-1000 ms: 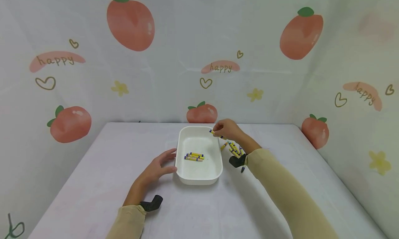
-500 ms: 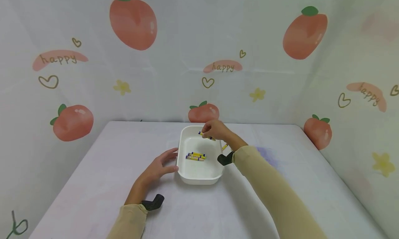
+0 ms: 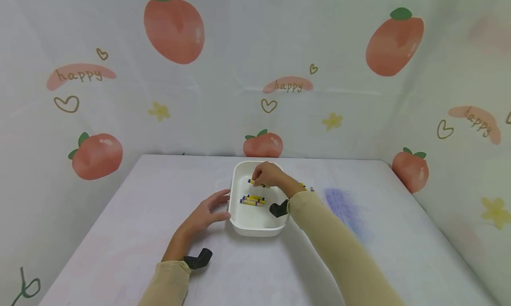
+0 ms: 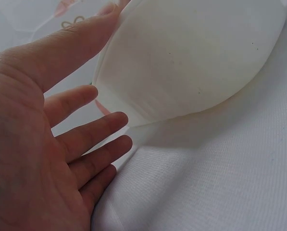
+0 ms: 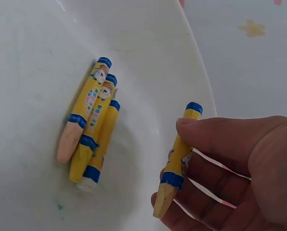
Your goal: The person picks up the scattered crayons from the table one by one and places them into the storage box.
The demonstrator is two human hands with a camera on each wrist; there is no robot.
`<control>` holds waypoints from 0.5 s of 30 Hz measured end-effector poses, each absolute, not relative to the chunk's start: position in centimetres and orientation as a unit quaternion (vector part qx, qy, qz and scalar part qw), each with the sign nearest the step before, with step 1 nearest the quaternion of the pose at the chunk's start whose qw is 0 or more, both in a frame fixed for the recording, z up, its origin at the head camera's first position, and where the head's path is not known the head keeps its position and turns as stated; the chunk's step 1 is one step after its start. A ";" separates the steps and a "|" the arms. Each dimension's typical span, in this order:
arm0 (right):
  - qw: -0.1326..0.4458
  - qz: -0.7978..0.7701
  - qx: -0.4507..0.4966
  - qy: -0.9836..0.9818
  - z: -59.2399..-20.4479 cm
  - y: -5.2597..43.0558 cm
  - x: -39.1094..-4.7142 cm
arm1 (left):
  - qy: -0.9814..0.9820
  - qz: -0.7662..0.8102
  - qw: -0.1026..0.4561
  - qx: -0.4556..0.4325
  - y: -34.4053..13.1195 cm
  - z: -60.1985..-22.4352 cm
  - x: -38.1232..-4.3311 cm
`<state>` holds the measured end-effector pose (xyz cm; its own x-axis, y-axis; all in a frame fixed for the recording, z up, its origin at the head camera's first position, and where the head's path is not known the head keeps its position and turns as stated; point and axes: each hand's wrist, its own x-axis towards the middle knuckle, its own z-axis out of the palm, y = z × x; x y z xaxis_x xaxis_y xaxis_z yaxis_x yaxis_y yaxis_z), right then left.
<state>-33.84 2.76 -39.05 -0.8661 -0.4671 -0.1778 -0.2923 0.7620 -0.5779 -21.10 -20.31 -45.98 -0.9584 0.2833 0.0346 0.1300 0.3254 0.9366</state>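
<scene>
Inside the white plastic tray (image 3: 249,232), three crayons (image 5: 93,120) in yellow wrappers with blue bands lie side by side; their tips are peach, yellow and whitish. My right hand (image 3: 269,174) is over the tray and pinches another crayon (image 5: 187,139) between thumb and fingers. That one has a tan tip pointing down in the right wrist view. My left hand (image 3: 205,213) is at the tray's left side, fingers spread and fairly straight, the thumb right at the wall. In the left wrist view, its fingers (image 4: 105,127) hold nothing.
More crayons (image 3: 303,186) lie on the white tablecloth right of the tray, mostly hidden behind the right arm. A blue-purple smudge (image 3: 343,210) marks the cloth farther right. Behind the table hangs a white backdrop (image 3: 223,97) with printed fruit.
My right hand has brought its crayon from the tray's right rim leftward and lower, close to the three lying crayons. The left hand has stayed beside the tray.
</scene>
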 end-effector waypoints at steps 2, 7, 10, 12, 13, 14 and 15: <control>0.162 -0.263 -0.207 0.928 -39.3 2.5 -33.8 | 0.813 0.565 0.068 0.127 -20.3 -46.1 -21.2; 0.169 -0.255 -0.210 0.929 -39.7 2.0 -33.7 | 0.816 0.559 0.066 0.127 -20.4 -46.2 -21.2; 0.175 -0.256 -0.200 0.929 -40.0 1.9 -33.7 | 0.813 0.564 0.064 0.133 -20.4 -46.1 -21.2; 0.180 -0.257 -0.190 0.930 -40.2 1.9 -33.6 | 0.810 0.567 0.064 0.135 -20.4 -46.1 -21.2; 0.181 -0.256 -0.185 0.931 -40.3 1.8 -33.6 | 0.809 0.568 0.065 0.135 -20.4 -46.1 -21.2; 0.183 -0.254 -0.182 0.932 -40.4 1.8 -33.6 | 0.810 0.567 0.065 0.135 -20.4 -46.1 -21.2; 0.184 -0.253 -0.178 0.933 -40.5 1.8 -33.6 | 0.811 0.565 0.065 0.133 -20.4 -46.1 -21.1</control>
<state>-33.59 1.76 -40.46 -0.8687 -0.4257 -0.2534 -0.2390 0.8081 -0.5383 -21.14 -20.40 -46.07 -0.9560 0.2897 0.0456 0.1432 0.3252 0.9347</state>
